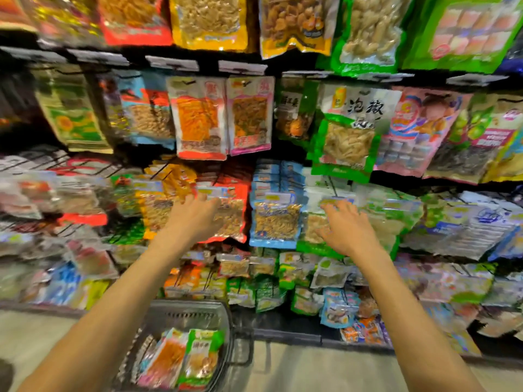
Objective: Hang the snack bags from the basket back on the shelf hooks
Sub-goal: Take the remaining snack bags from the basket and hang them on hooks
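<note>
In the head view, at the middle row of hooks, the left hand (pixel 195 217) was laid with straight fingers against a red bag (pixel 230 219), and the right hand (pixel 349 229) was spread wide on a green bag (pixel 310 236). Nothing was seen to be gripped by either. It was judged that a hanging packet could be slid off its hook if the crowded row were pushed sideways. Low down, in the grey basket (pixel 198 311) on the floor, the snack bags (pixel 181 360) were seen lying flat and glossy, one orange, one green, not yet hung.
</note>
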